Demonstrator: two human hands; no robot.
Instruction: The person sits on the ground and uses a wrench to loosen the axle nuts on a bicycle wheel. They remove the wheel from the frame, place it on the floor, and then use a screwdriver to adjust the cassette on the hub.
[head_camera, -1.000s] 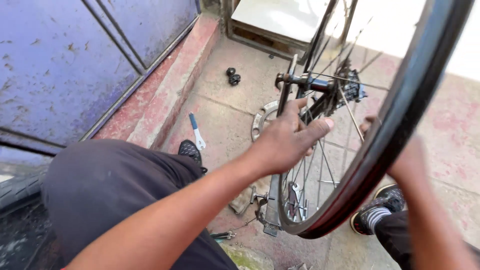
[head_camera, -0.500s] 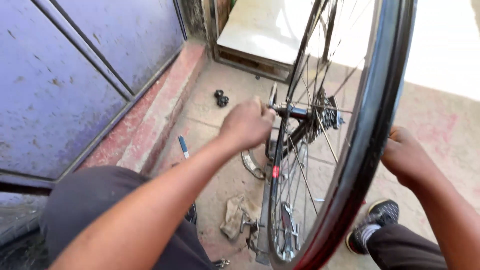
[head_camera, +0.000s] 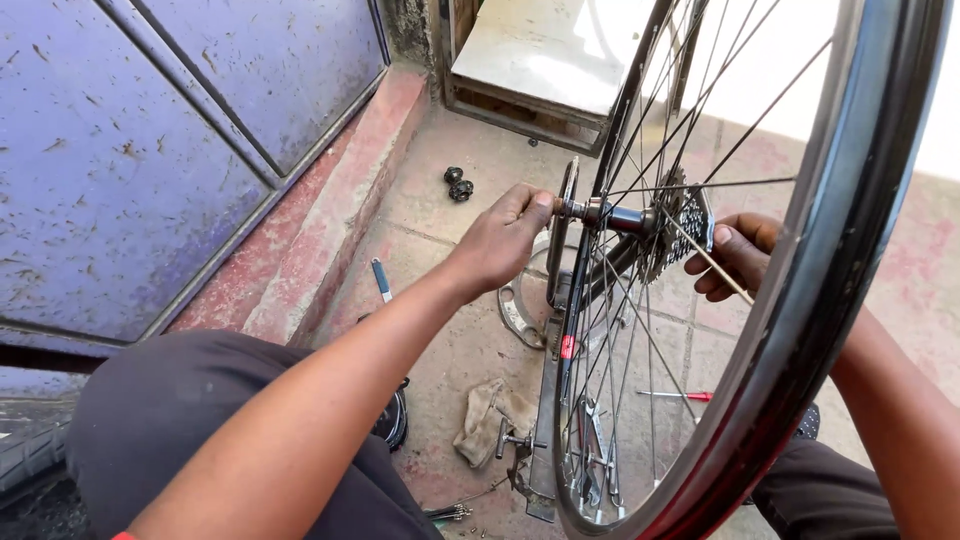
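Note:
A bicycle wheel (head_camera: 830, 260) with a black tyre and thin spokes stands upright in front of me. My left hand (head_camera: 505, 240) pinches the left end of the hub axle (head_camera: 590, 212), fingers closed on it beside the brake disc (head_camera: 565, 235). Behind the spokes, my right hand (head_camera: 735, 255) holds the other side of the hub next to the sprocket cluster (head_camera: 685, 225). Its fingers curl toward the axle, partly hidden by spokes.
On the concrete floor lie a blue-handled tool (head_camera: 381, 280), two small black parts (head_camera: 457, 184), a metal ring (head_camera: 515, 310), a dirty rag (head_camera: 492, 418) and a red-handled screwdriver (head_camera: 680, 396). A blue metal door (head_camera: 150, 150) and a red step (head_camera: 320, 230) are at left.
My view has moved closer and the wheel has shifted right. My left hand went from an open reach at the spokes to pinching the axle end; my right hand moved in to the sprocket side.

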